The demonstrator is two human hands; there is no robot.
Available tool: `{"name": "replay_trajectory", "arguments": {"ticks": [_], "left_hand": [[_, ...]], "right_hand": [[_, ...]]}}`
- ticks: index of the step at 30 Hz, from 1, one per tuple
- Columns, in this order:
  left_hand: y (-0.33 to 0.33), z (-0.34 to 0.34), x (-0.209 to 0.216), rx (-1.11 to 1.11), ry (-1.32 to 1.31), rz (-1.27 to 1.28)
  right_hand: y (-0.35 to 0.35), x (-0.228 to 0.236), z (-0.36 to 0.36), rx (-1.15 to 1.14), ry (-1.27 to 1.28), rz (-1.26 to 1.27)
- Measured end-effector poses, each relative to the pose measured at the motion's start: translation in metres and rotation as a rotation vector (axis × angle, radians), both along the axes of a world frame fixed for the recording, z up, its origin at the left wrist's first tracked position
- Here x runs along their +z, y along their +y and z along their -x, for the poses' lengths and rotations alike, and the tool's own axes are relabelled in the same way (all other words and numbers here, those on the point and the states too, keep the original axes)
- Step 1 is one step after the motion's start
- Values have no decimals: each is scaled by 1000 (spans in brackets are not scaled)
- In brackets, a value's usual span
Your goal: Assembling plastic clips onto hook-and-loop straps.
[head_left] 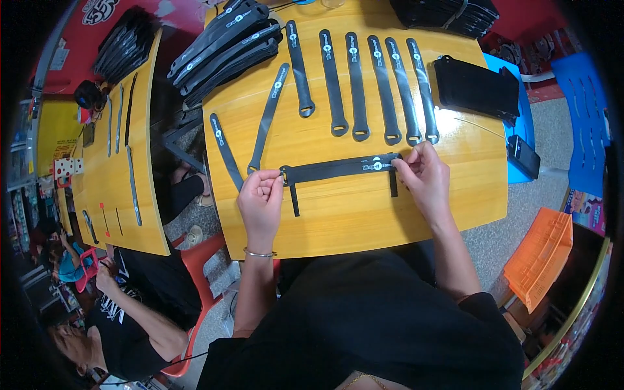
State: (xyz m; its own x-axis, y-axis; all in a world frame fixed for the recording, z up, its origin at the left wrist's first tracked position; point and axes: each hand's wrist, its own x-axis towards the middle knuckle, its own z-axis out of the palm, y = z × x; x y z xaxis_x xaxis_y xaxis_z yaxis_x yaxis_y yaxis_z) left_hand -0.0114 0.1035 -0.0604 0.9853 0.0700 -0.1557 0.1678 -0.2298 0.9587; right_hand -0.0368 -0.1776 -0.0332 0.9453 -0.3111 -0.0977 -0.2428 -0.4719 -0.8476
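A black strap (331,170) with a slotted end and a white-printed end lies crosswise before me, near the front of the yellow table. My left hand (260,201) pinches it beside the slotted end at the left. At the printed right end, my right hand (426,174) closes thumb and fingers on the strap. Two short dark strips, a left one (294,200) and a right one (393,184), reach out from beneath it toward me. Beyond my hands several similar straps (356,88) lie lengthwise, spaced apart. Another strap (224,149) slants close to my left hand.
Piled straps (227,52) fill the table's far left corner; a tied black bundle (445,14) sits far right. On the right, a blue stool (497,68) bears a phone (523,156) beside a flat black stack (478,90). An orange crate (539,257) stands below. Left, someone (140,312) sits at another table (146,195).
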Motion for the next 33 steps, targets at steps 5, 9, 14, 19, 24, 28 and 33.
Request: {"name": "replay_trajectory", "arguments": {"ticks": [5, 9, 14, 19, 24, 28, 33], "left_hand": [[0, 0, -1, -3, 0, 11], [-1, 1, 0, -7, -4, 3], [-1, 1, -1, -10, -37, -10], [-3, 1, -4, 7, -51, -42], [-3, 3, -3, 24, -38, -81], [-4, 3, -7, -28, -228, -203], [-5, 7, -3, -47, -284, -321]], "right_hand": [[0, 0, 0, -5, 0, -2], [0, -2, 0, -4, -7, 19], [2, -2, 0, -14, -27, 52], [2, -4, 1, -14, -53, 90], [5, -1, 2, -24, -61, 123], [4, -8, 4, -14, -132, 180], [1, -2, 6, -48, -59, -19]]}}
